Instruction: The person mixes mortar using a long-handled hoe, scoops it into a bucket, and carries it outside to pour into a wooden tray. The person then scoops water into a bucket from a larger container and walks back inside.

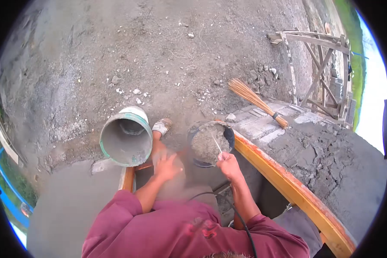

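Observation:
My left hand [167, 167] is held over my leg with its fingers spread and nothing in it. Just up and left of it, a grey-white bucket [127, 139] with a green rim lies tilted, its mouth facing me; it looks empty but for residue. My right hand [228, 164] is closed around the end of a thin light rod [217, 143], whose far end reaches over wet mortar [205, 144] in a black bucket [229, 136]. That hand is at the bucket's lower right rim.
A straw broom [256, 101] lies on paving blocks at the right. An orange-edged wooden beam [284, 185] runs diagonally beside rough mortar [331, 159]. Smooth wet concrete [69, 202] covers the lower left. A wooden frame [322, 64] stands at the upper right.

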The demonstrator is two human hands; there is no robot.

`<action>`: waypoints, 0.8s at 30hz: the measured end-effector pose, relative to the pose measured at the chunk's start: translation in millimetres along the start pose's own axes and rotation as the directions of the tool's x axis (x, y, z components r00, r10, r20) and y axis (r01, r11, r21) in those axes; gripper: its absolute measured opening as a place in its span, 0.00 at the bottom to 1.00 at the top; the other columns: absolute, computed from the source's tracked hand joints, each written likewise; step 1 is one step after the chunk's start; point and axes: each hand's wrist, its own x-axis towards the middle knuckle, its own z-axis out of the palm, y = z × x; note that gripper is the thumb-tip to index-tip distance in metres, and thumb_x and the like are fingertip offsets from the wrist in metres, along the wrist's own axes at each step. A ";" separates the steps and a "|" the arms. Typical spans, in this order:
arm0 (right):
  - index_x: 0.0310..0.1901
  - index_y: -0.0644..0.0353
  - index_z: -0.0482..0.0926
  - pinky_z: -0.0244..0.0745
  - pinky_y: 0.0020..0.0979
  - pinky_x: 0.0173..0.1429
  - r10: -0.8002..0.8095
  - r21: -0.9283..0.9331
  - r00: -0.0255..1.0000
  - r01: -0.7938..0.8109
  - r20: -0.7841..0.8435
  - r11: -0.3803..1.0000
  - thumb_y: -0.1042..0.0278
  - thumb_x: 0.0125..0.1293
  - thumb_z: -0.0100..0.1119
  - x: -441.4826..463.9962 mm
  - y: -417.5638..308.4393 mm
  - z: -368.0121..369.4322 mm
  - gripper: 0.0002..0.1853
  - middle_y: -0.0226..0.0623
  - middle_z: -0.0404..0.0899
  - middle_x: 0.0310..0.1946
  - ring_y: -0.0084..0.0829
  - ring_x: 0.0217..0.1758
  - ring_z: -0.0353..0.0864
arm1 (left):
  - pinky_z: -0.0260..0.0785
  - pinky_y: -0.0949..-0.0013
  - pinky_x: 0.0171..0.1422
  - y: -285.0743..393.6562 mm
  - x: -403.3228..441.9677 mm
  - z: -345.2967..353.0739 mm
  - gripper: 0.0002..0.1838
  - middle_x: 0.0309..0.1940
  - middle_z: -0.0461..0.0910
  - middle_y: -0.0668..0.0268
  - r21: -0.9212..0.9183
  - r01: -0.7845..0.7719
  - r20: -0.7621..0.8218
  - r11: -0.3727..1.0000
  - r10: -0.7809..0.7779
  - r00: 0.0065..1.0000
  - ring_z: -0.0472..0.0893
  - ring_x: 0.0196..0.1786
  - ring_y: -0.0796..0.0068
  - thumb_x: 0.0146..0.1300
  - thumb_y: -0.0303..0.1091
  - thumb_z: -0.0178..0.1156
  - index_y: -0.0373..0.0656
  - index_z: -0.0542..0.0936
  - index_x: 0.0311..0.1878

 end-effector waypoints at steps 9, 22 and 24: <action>0.22 0.57 0.67 0.61 0.30 0.28 -0.212 0.136 0.968 0.230 -0.132 0.964 0.73 0.49 0.58 27.7 -158.0 -118.0 0.08 0.27 0.66 0.17 0.21 0.24 0.64 | 0.76 0.57 0.53 -137.0 -140.8 -176.9 0.16 0.40 0.86 0.53 -0.003 0.185 -0.166 0.983 -0.183 0.969 0.85 0.45 0.55 0.58 0.40 0.64 0.41 0.84 0.46; 0.24 0.58 0.76 0.55 0.33 0.19 -0.020 0.382 0.984 0.088 -0.180 0.920 0.69 0.51 0.60 146.9 -230.7 -292.8 0.05 0.29 0.70 0.16 0.26 0.16 0.65 | 0.70 0.67 0.24 -4.2 -124.4 -482.1 0.13 0.29 0.81 0.62 -0.497 0.342 -0.305 0.798 -0.529 0.792 0.81 0.25 0.71 0.65 0.34 0.60 0.39 0.78 0.50; 0.24 0.59 0.76 0.55 0.34 0.18 -0.034 0.420 0.978 0.120 -0.207 0.900 0.70 0.51 0.59 206.6 -204.6 -308.4 0.04 0.31 0.71 0.16 0.26 0.15 0.65 | 0.68 0.66 0.22 26.8 -123.9 -480.7 0.09 0.25 0.79 0.62 -0.599 0.423 -0.241 0.680 -0.657 0.714 0.78 0.23 0.71 0.61 0.32 0.62 0.36 0.80 0.40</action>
